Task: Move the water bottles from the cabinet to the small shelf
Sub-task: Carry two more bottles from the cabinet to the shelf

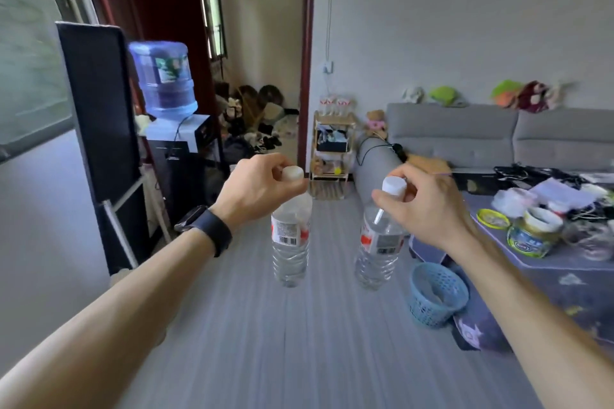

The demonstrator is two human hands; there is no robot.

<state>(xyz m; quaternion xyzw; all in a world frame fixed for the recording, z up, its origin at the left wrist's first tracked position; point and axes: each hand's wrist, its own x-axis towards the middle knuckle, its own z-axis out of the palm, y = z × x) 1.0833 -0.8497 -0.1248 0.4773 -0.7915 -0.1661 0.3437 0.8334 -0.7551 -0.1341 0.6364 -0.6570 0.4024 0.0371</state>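
Left hand (255,189) and right hand (428,206) each hold a clear bottle by its white cap above a grey striped floor (265,342).

Room: pale walls, a dark-framed doorway (265,43) at centre back, and a grey sofa (481,136) along the right wall with plush toys (518,95) on its backrest.

The small shelf (332,149), pale wood with several tiers, stands against the wall between doorway and sofa, well apart from both bottles. A grey roll (375,159) lies just beside it.

At left, a black panel (99,126) stands by the wall, with a blue jug (162,76) on a dispenser behind it. At right, a cloth-covered table (564,292) bears a jar (531,236) and clutter. A blue basket (435,295) sits on the floor at the table's near corner, near the right bottle (378,249).

The left hand, with a watch (206,229) on its wrist, curls its fingers round the cap of the left bottle (290,242), which hangs upright. The right hand pinches its bottle's cap between thumb and fingertips, and that bottle tilts slightly, base toward the left. The bottles hang apart, not touching.
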